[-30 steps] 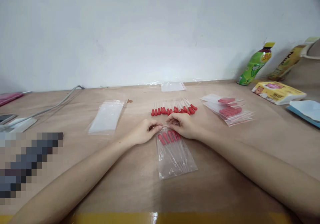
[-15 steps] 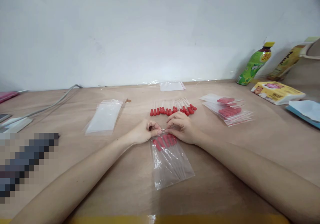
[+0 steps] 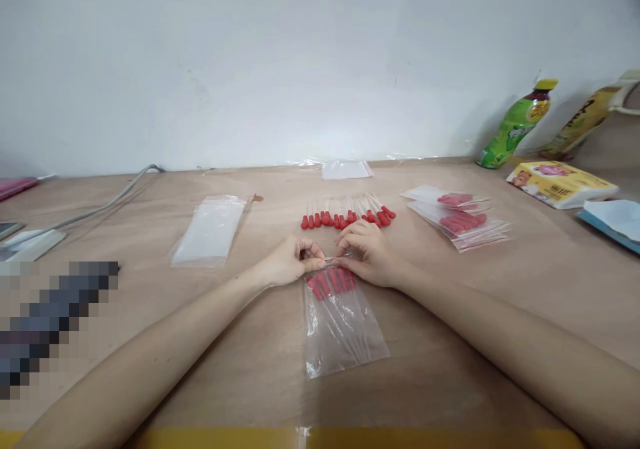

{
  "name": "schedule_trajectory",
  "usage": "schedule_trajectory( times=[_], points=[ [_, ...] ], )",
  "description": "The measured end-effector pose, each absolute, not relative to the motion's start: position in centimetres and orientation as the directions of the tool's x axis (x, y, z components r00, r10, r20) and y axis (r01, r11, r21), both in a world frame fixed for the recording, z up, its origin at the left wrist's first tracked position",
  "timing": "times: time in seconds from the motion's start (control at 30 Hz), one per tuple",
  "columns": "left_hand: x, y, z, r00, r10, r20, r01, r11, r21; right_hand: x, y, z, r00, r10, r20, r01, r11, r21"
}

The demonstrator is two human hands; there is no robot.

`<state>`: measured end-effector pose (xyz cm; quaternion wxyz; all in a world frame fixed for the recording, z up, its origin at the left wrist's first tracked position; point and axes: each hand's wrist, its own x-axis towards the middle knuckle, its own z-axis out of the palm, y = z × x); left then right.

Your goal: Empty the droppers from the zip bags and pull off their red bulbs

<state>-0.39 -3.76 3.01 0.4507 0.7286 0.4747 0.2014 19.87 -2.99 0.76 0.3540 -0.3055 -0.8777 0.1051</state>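
A clear zip bag (image 3: 323,345) lies flat on the table before me, holding several droppers with red rubber bulbs (image 3: 333,282) and thin clear stems. At its top edge my left hand (image 3: 293,262) pinches the seal between thumb and finger. Close beside it, my right hand (image 3: 367,255) pinches the same edge. The fingers partly cover the bag's mouth, so I cannot tell whether the seal is closed. Just beyond my hands, a row of loose red-bulbed droppers (image 3: 326,219) lies with stems pointing away.
Flat zip bags (image 3: 210,229) are stacked at left, and another bag (image 3: 346,169) lies near the wall. Filled bags (image 3: 460,222) overlap at right. Farther right are a green bottle (image 3: 515,129), a yellow tissue pack (image 3: 560,183) and a blue item (image 3: 607,229). A grey cable (image 3: 110,202) crosses the left side.
Both hands keep their pinch on the bag's top edge, with barely any movement. The view has shifted slightly.
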Motion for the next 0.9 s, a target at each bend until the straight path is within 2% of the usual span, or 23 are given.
schedule_trajectory(
  times=[0.23, 0.43, 0.67, 0.9],
  points=[
    [-0.86, -3.66, 3.85, 0.611, 0.778, -0.145, 0.546, -0.281, 0.789, 19.63, -3.37, 0.92, -0.579, 0.57, 0.584, 0.494, 0.814, -0.305],
    [-0.71, -3.52, 3.5, 0.535, 0.831, -0.153, 0.556, -0.21, 0.804, 19.69, -3.29, 0.76, -0.595, 0.549, 0.587, 0.462, 0.831, -0.309],
    [-0.84, -3.39, 3.14, 0.542, 0.824, -0.167, 0.524, -0.175, 0.833, 19.63, -3.07, 0.28, -0.595, 0.483, 0.642, 0.413, 0.869, -0.271],
    [-0.75, -3.42, 3.13, 0.544, 0.821, -0.172, 0.509, -0.161, 0.846, 19.58, -3.24, 0.59, -0.6, 0.493, 0.63, 0.407, 0.866, -0.29]
  ],
)
